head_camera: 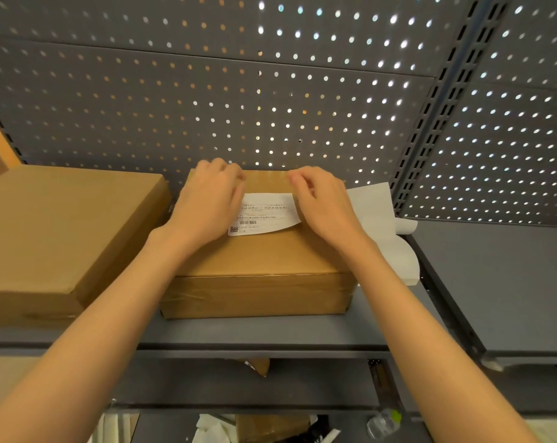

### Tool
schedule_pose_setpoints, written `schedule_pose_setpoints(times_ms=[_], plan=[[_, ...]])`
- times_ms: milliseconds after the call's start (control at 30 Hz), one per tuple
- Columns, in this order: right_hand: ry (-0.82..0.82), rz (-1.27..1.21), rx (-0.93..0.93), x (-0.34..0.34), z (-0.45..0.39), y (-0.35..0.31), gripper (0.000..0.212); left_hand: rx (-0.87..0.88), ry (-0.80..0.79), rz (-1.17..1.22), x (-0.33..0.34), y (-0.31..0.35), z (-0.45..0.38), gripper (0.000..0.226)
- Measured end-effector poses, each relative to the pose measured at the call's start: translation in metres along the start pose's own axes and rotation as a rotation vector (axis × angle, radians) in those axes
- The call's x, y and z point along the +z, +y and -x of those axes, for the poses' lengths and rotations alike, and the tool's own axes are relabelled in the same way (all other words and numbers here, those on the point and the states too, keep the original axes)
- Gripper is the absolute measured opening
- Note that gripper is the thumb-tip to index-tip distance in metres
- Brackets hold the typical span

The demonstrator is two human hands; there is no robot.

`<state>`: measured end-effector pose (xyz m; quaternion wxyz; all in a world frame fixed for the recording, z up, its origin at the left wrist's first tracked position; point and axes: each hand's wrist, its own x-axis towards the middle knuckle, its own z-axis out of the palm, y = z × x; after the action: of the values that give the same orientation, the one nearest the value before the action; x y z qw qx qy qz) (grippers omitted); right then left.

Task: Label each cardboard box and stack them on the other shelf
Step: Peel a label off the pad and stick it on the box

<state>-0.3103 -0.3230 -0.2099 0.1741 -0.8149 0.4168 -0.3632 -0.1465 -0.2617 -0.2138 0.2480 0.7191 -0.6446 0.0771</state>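
Observation:
A brown cardboard box [258,266] sits on the grey shelf [270,330] in front of me. A white printed label [266,212] with a barcode lies on its top. My left hand [210,199] rests flat on the label's left end, fingers together. My right hand [325,203] lies over the label's right end, whose lower right corner curls up slightly. A second, larger cardboard box [57,225] stands to the left on the same shelf, with no label in sight.
White backing paper [385,225] lies curled to the right of the box. A grey pegboard wall [239,91] backs the shelf. Another grey shelf [500,282] adjoins on the right. Below, a lower shelf holds a box, paper scraps and a plastic bottle [384,422].

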Motion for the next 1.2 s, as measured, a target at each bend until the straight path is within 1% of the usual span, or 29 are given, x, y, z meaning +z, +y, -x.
schedule_pose_setpoints(times_ms=[100, 167, 233, 367, 433, 500, 600, 700, 800, 900, 1000, 1100, 1200], plan=[[-0.228, 0.040, -0.129, 0.005, 0.000, -0.015, 0.036, 0.191, -0.110, 0.012, 0.006, 0.009, 0.001, 0.039], [-0.346, 0.023, -0.155, 0.013, 0.002, -0.020, 0.035, 0.241, -0.185, 0.084, 0.009, 0.011, 0.001, 0.041], [-0.414, 0.006, -0.136, 0.018, 0.005, -0.018, 0.041, 0.228, -0.254, 0.095, 0.010, 0.010, 0.002, 0.040], [-0.533, 0.108, -0.100, 0.017, 0.010, -0.015, 0.049, 0.160, -0.421, 0.041, 0.010, 0.006, 0.004, 0.047], [-0.541, 0.168, -0.123, 0.019, 0.009, -0.012, 0.050, 0.137, -0.466, 0.037, 0.010, 0.007, 0.005, 0.048], [-0.532, 0.241, -0.102, 0.019, 0.008, -0.008, 0.051, 0.092, -0.485, 0.001, 0.010, 0.006, 0.005, 0.049], [-0.500, 0.279, -0.009, 0.011, 0.009, -0.001, 0.053, 0.030, -0.488, -0.056, 0.008, -0.001, 0.006, 0.052], [-0.483, 0.284, 0.037, 0.003, 0.011, 0.004, 0.054, 0.010, -0.502, -0.079, -0.001, -0.005, 0.010, 0.051], [-0.466, 0.315, 0.062, 0.000, 0.012, 0.007, 0.052, -0.012, -0.467, -0.108, -0.010, -0.004, 0.014, 0.048], [-0.459, 0.255, 0.039, 0.000, 0.015, -0.001, 0.052, 0.008, -0.420, -0.109, -0.011, 0.000, 0.017, 0.049], [-0.499, 0.208, -0.035, 0.004, 0.025, -0.016, 0.050, 0.089, -0.427, -0.041, -0.006, 0.010, 0.025, 0.050], [-0.546, 0.255, -0.081, 0.012, 0.037, -0.022, 0.050, 0.110, -0.457, -0.015, -0.002, 0.017, 0.035, 0.049], [-0.522, 0.338, -0.053, 0.011, 0.042, -0.016, 0.052, 0.086, -0.452, -0.054, -0.001, 0.011, 0.038, 0.051]])
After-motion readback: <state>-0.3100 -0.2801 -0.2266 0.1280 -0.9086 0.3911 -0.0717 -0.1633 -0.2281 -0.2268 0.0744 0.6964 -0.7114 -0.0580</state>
